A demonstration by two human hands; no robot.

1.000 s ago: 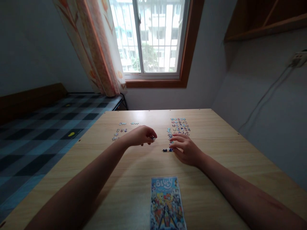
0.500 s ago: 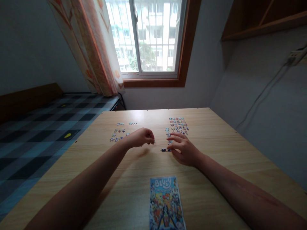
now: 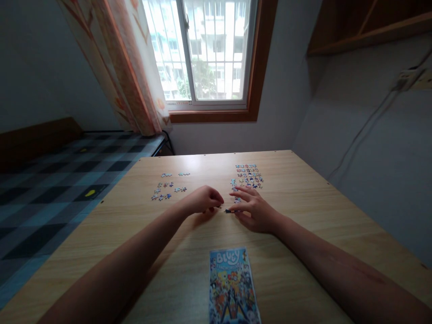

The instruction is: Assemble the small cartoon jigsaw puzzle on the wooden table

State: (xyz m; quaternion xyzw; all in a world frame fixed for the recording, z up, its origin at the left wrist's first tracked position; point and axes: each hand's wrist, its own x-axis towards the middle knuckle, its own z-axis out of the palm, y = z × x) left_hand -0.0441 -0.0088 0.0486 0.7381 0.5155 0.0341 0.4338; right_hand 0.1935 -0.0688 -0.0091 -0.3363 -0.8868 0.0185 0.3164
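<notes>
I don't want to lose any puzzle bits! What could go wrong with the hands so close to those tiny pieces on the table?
The left hand and right hand meet over a small joined strip of pieces; a clumsy push might pull it apart. The right hand's fingers lie close to the sorted pieces, so a sweep may scatter them. The picture card sits at the table edge and an arm could knock it off.

Wooden table (image 3: 303, 211) carries 2 puzzle-piece groups (image 3: 167, 189) (image 3: 248, 174) and a picture card (image 3: 232, 288).
</notes>
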